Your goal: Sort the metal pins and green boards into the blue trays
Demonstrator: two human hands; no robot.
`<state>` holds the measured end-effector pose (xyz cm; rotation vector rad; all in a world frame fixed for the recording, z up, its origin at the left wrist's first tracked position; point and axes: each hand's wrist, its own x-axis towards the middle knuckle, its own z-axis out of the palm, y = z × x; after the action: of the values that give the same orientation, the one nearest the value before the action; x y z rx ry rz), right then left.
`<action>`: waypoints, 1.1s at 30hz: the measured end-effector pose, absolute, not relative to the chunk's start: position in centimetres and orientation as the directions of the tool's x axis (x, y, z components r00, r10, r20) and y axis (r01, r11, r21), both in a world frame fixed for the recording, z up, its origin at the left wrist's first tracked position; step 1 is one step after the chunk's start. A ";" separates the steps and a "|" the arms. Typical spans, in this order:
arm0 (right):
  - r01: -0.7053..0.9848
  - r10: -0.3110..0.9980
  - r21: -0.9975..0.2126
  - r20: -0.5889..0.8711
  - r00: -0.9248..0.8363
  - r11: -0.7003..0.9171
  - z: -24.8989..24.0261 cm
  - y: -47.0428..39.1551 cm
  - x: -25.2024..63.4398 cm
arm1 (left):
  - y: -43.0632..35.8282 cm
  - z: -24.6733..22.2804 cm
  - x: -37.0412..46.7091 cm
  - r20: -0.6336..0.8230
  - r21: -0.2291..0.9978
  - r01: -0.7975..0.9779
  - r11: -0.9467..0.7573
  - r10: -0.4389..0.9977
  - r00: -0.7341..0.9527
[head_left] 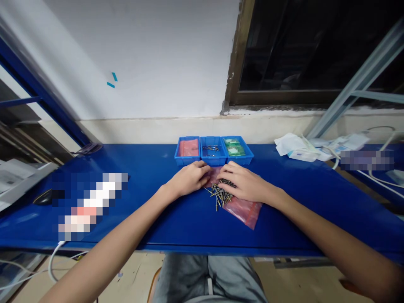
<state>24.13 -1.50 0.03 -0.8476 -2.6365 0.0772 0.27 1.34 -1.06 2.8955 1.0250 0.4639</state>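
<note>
A pile of blind rivets (219,196), thin metal pins with brassy ends, lies on the blue table between my hands. A pink plastic bag (213,173) is at the far side of the pile. My left hand (191,178) has its fingers curled at this bag's left edge; the fingertips are partly hidden. My right hand (242,182) is bent over the pile, its fingers closing around some rivets that show beneath it. Another pink zip bag (244,211) lies flat under and in front of my right wrist.
Three blue bins stand by the wall: the left bin (187,160) holds pink bags, the middle bin (213,161) a few rivets, the right bin (247,156) green bags. White packaging (296,147) and cables lie right. A black object (44,197) and a blurred item sit left.
</note>
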 end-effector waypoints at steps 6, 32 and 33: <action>0.561 0.573 -0.142 0.329 -0.751 0.816 0.4 -1.1 24.6 | 0.8 0.5 -0.1 0.304 0.252 0.541 -0.803 0.596 0.743; 0.595 0.575 -0.102 0.428 -0.697 0.797 0.0 -1.4 23.5 | 1.9 1.3 -1.7 0.071 0.735 0.411 -0.540 0.663 0.745; 0.600 0.584 -0.118 0.438 -0.683 0.791 -0.2 -1.4 23.4 | 1.9 1.1 -1.6 0.105 0.720 0.413 -0.558 0.676 0.730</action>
<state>23.36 -1.42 -0.17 -0.8870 -2.5202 -0.0475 -1.57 1.88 1.13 2.2353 0.8188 0.4883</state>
